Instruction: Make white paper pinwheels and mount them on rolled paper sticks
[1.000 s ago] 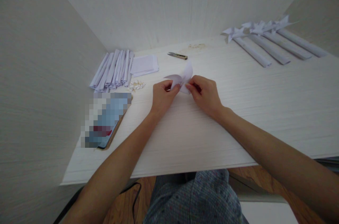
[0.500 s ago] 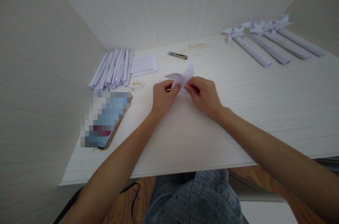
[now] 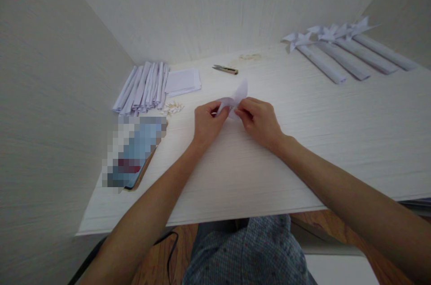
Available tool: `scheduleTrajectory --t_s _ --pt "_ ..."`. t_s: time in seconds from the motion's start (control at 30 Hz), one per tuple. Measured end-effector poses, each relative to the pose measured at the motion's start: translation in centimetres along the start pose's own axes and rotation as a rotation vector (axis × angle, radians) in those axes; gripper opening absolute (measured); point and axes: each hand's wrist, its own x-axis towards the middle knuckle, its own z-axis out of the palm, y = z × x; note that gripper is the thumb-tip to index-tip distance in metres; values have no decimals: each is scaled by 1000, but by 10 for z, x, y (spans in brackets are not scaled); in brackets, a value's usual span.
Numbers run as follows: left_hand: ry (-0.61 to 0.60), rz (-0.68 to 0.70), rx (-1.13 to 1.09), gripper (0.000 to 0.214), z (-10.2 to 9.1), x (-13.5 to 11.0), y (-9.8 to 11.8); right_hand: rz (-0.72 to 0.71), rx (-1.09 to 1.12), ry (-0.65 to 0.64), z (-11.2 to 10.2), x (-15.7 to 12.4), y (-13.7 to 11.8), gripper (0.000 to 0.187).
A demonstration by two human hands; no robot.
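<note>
A white paper pinwheel (image 3: 240,91) is held up between my two hands above the middle of the table. My left hand (image 3: 209,121) pinches its left side between thumb and fingers, where one blade is curled inward. At the right side, my right hand (image 3: 259,119) has its thumb and forefinger closed close to the pinwheel's centre. Another blade stands up behind the fingertips. Whatever sits at the centre is too small and covered to make out.
Left of my hands lie rolled paper sticks (image 3: 143,87), a stack of paper squares (image 3: 182,81), small pale bits (image 3: 173,108) and a blurred phone (image 3: 143,152). Thread snips (image 3: 225,69) lie behind. Several pinwheels on paper sticks (image 3: 321,64) rest at back right, near the walls.
The pinwheel's left blade has been bent inward, nearer to my left fingers. Both hands stay in almost the same place and keep hold of the paper.
</note>
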Motion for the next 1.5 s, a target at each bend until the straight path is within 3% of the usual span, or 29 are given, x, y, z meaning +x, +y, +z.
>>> scheduleTrajectory --t_s 0.63,1.0,1.5 --pt "-24 -41 -33 17 -1 3 -2 101 -54 -17 1 0 0 20" --pt "-16 -105 -96 15 -1 5 -4 51 -16 46 3 -1 0 15" --pt "-27 -100 -108 21 0 4 -9 154 -15 -5 2 3 -2 23"
